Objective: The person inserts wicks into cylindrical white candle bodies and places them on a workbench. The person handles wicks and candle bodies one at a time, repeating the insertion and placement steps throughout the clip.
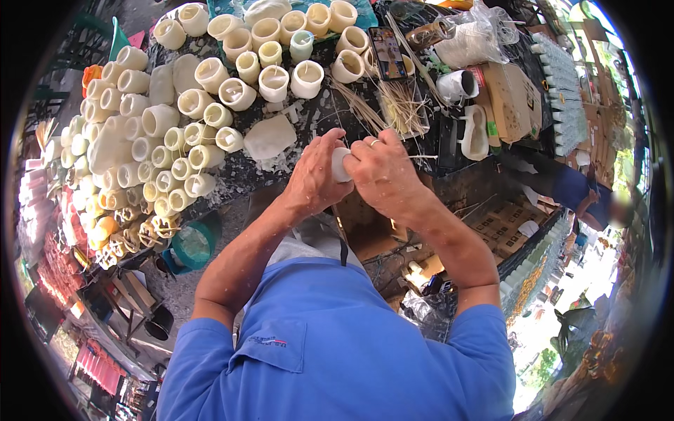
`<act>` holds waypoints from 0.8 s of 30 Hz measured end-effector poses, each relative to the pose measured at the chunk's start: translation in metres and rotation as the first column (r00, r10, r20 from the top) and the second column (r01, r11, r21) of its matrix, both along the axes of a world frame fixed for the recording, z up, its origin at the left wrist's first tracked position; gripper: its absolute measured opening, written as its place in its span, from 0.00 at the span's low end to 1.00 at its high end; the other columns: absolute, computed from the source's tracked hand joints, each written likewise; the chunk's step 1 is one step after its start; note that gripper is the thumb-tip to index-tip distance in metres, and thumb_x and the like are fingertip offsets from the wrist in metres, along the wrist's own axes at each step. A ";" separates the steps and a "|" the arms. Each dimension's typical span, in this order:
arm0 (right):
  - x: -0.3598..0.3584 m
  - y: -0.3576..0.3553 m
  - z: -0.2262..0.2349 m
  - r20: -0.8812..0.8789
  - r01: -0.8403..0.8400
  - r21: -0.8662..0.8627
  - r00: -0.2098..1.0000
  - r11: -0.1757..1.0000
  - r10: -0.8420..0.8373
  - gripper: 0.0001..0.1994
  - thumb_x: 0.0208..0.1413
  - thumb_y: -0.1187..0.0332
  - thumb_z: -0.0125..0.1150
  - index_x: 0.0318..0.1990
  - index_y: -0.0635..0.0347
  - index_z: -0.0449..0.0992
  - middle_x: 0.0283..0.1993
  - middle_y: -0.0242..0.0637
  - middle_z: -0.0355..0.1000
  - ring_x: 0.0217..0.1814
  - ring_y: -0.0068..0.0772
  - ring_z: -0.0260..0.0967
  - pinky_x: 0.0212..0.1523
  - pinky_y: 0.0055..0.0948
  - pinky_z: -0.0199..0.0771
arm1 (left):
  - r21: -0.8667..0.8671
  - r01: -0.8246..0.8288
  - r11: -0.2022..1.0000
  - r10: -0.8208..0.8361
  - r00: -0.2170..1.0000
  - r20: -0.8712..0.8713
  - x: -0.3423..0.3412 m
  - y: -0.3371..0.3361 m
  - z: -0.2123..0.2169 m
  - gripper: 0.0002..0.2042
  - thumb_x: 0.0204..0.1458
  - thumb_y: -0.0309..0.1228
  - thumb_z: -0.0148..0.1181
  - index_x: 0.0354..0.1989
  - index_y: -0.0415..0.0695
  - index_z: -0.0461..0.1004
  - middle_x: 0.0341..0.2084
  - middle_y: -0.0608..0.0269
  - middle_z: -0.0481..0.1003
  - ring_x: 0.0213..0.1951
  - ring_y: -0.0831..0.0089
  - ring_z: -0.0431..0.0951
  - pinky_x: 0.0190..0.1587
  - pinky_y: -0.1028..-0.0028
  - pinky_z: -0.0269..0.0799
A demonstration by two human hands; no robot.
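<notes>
My left hand [316, 174] is wrapped round a small white rounded piece [341, 165], wax by its look, at the table's front edge. Closed and pressed against the piece's right side is my right hand [382, 172], which wears a ring. A short pale thin bit shows by its index finger. What the right fingers grip is hidden. Left of my hands lies a flat whitish wax slab [270, 137] among white shavings. Thin straw-coloured sticks [359, 105] lie just beyond my hands.
Many cream wax cups [274, 83] crowd the table's left and back. A phone [387, 52], a white mug [458, 87] and a cardboard box [507, 102] stand back right. Below left is a green bucket [193, 244]. Another person [583, 189] is far right.
</notes>
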State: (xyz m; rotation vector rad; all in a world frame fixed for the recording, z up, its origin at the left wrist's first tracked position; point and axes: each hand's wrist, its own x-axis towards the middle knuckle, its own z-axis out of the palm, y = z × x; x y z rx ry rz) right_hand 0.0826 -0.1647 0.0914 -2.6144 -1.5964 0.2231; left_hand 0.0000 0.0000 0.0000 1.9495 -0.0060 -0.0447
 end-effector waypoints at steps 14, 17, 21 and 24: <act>0.010 -0.005 0.016 0.014 -0.075 0.027 0.997 0.997 0.074 0.06 0.54 0.68 0.65 0.32 0.56 0.86 0.36 0.38 0.81 0.42 0.38 0.78 0.54 0.45 0.64 | 0.019 0.081 0.997 -0.080 0.995 -0.055 0.005 -0.001 0.006 0.48 0.40 0.27 0.80 0.73 0.42 0.58 0.58 0.44 0.75 0.62 0.45 0.76 0.67 0.52 0.72; 0.005 0.006 0.015 0.015 -0.069 -0.155 0.997 0.985 0.073 0.04 0.55 0.70 0.63 0.32 0.54 0.83 0.41 0.34 0.80 0.46 0.36 0.76 0.58 0.45 0.63 | -0.039 0.053 0.998 -0.056 0.996 -0.073 0.008 -0.001 0.010 0.51 0.41 0.29 0.82 0.74 0.43 0.56 0.58 0.43 0.76 0.63 0.46 0.76 0.68 0.51 0.72; 0.010 0.008 0.023 0.262 -0.059 0.058 0.964 0.997 0.042 0.09 0.55 0.64 0.67 0.39 0.56 0.88 0.44 0.36 0.83 0.52 0.38 0.78 0.64 0.60 0.61 | -0.238 -0.049 0.970 0.006 0.984 -0.178 0.012 0.003 0.005 0.37 0.49 0.33 0.81 0.66 0.40 0.68 0.50 0.49 0.82 0.49 0.55 0.85 0.54 0.59 0.81; 0.012 -0.019 0.046 0.418 0.070 0.408 0.872 0.910 -0.255 0.10 0.55 0.68 0.73 0.44 0.56 0.85 0.49 0.36 0.81 0.55 0.41 0.77 0.71 0.61 0.63 | -0.516 -0.348 0.783 0.140 0.906 -0.398 0.017 0.004 -0.005 0.18 0.61 0.39 0.75 0.50 0.38 0.79 0.41 0.56 0.85 0.36 0.67 0.87 0.38 0.69 0.84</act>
